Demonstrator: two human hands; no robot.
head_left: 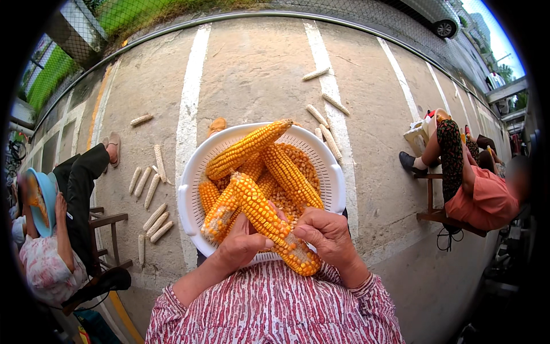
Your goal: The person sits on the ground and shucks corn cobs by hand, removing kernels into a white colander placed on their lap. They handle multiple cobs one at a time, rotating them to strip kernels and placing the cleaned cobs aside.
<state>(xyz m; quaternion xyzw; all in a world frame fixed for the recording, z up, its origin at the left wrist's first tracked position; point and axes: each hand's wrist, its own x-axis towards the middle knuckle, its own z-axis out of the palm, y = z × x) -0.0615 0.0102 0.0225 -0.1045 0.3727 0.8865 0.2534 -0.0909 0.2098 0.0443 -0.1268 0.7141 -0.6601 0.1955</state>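
Observation:
In my lap is a white plastic basket (187, 213) with slotted sides. Whole yellow corn cobs (247, 150) lie in it on top of loose kernels (299, 156). Over its near side, one ear of corn (258, 205) slants from upper left to lower right. My left hand (240, 247) is closed round this ear from below, its thumb along the lower part. Against its right side my right hand (327, 234) is closed, thumb and fingers pressed to the kernels. A pale stripped patch shows on the ear beside the right thumb.
Stripped pale cobs (152, 190) lie on the concrete left of the basket, and more cobs (331, 142) at the far right. A person with a blue basin (47, 200) sits at left. Another person (478, 192) sits on a wooden stool at right. A mesh fence (166, 14) runs behind.

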